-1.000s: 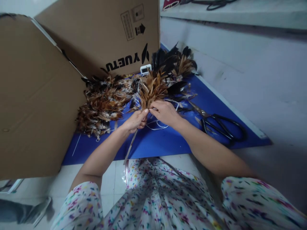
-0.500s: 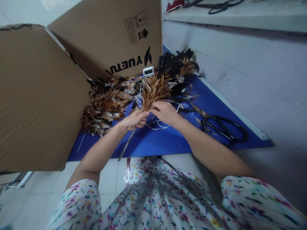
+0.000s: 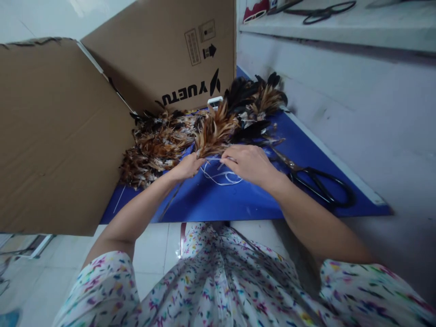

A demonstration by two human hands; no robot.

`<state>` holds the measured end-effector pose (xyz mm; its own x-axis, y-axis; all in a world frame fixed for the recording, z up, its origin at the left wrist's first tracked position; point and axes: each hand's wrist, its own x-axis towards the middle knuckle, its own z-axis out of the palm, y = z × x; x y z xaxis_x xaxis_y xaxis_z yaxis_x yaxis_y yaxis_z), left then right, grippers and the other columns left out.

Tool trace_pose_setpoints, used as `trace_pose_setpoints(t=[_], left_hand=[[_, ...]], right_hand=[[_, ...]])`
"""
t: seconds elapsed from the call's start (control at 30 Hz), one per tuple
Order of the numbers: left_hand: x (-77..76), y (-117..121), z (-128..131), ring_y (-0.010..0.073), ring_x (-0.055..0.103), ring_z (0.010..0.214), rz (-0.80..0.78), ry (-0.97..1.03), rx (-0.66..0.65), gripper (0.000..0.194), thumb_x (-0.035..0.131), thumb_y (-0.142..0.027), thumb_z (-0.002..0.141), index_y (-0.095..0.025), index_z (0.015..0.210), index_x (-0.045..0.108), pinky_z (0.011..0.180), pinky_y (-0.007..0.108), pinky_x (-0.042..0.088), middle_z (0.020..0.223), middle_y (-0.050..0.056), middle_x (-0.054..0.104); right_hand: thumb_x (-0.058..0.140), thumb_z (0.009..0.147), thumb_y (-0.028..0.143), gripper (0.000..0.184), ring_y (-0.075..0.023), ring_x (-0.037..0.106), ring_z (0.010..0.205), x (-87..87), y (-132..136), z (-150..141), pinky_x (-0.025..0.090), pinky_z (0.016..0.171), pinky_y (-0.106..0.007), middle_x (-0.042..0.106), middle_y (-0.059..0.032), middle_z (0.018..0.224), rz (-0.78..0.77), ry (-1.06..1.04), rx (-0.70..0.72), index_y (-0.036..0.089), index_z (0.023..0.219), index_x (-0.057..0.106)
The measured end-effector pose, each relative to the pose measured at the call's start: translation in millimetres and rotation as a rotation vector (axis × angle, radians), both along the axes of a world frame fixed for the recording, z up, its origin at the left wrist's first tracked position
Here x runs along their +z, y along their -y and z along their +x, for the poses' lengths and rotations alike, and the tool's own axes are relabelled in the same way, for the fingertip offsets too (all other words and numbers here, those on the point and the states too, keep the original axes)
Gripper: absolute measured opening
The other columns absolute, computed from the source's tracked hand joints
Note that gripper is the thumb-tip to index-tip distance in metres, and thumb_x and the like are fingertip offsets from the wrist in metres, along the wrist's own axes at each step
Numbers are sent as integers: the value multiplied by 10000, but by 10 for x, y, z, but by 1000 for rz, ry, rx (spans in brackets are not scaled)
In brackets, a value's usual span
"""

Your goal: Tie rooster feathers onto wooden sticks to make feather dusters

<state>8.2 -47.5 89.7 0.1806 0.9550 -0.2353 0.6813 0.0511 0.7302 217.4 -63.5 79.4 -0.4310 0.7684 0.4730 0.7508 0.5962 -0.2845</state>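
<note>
My left hand point(image 3: 188, 166) is closed around the base of a bundle of brown feathers point(image 3: 214, 129). A thin stick point(image 3: 170, 202) slants down from under that hand toward the table edge. Between my hands a white string point(image 3: 214, 159) runs taut, and the fingers of my right hand point(image 3: 250, 164) pinch it just right of the feathers. More of the string lies in loose loops on the blue table point(image 3: 218, 200) below. Black-handled scissors point(image 3: 320, 179) lie to the right of my right hand.
Piled brown feathers point(image 3: 156, 145) lie at the left, against a cardboard box point(image 3: 150, 54). Black feathers point(image 3: 241, 93) sit at the back, near a small white device point(image 3: 215, 101). A wall shelf point(image 3: 327, 29) at upper right holds another pair of scissors point(image 3: 329, 11).
My right hand has drawn away from my left, and the string now stretches between them. The feather bundle has shifted slightly left and the stick leans over more.
</note>
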Motion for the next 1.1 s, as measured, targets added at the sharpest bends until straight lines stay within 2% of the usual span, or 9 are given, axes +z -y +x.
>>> trace_pose_setpoints(t=[0.1, 0.17, 0.2, 0.3, 0.43, 0.67, 0.8, 0.97, 1.1], left_hand=[[37, 3, -47, 165, 634, 711, 257, -406, -65, 122, 478, -241, 909, -145, 920, 553, 665, 257, 482, 745, 63, 643], [51, 7, -92, 235, 670, 928, 335, -596, -83, 203, 462, -255, 918, -108, 1011, 565, 808, 311, 491, 938, 154, 691], [64, 13, -114, 259, 673, 970, 345, -666, -82, 237, 443, -264, 928, -94, 1047, 557, 829, 327, 489, 976, 181, 692], [146, 65, -154, 287, 692, 959, 346, -810, -77, 269, 375, -258, 953, -81, 1100, 516, 810, 344, 497, 969, 205, 696], [331, 166, -168, 281, 707, 934, 362, -1007, -25, 276, 267, -129, 945, -87, 1106, 486, 784, 345, 514, 960, 213, 694], [567, 206, -371, 311, 715, 877, 543, -1281, 36, 356, 184, -91, 930, -78, 1092, 501, 677, 352, 543, 940, 213, 653], [740, 251, -542, 338, 705, 883, 609, -1375, 35, 391, 158, -97, 934, -66, 1074, 522, 655, 370, 536, 912, 216, 633], [947, 384, -719, 350, 687, 884, 612, -1460, 32, 419, 165, -91, 922, -66, 1076, 554, 645, 378, 521, 861, 217, 613], [1083, 532, -812, 330, 668, 844, 620, -1502, 18, 411, 202, -74, 900, -67, 1043, 587, 644, 358, 487, 826, 215, 603]], right_hand=[[534, 935, 296, 213, -197, 663, 848, 132, 107, -16, 366, 655, -296, 728, -56, 936, 34, 87, 45, 175, 913, 709], [528, 938, 289, 211, -199, 662, 837, 229, 182, -39, 348, 638, -301, 728, -59, 943, 56, 148, 71, 171, 916, 701], [524, 939, 282, 210, -201, 662, 830, 277, 220, -53, 339, 630, -303, 728, -62, 946, 65, 177, 80, 168, 919, 698], [499, 947, 251, 217, -203, 656, 797, 415, 330, -95, 307, 600, -311, 725, -71, 933, 98, 250, 98, 160, 915, 693], [515, 925, 192, 182, -198, 636, 726, 544, 430, -149, 271, 560, -321, 712, -74, 857, 160, 287, 130, 159, 864, 683], [540, 890, 135, 144, -185, 595, 676, 632, 496, -202, 285, 550, -330, 689, -64, 802, 310, 257, 185, 174, 809, 652], [528, 893, 136, 154, -183, 578, 681, 650, 476, -201, 290, 554, -329, 679, -58, 793, 345, 233, 184, 176, 814, 654], [495, 921, 156, 185, -167, 557, 686, 685, 382, -208, 282, 562, -316, 661, -52, 778, 421, 202, 185, 177, 829, 654], [429, 966, 212, 277, -166, 544, 688, 778, 258, -220, 281, 570, -313, 633, -57, 740, 469, 126, 172, 184, 813, 658]])
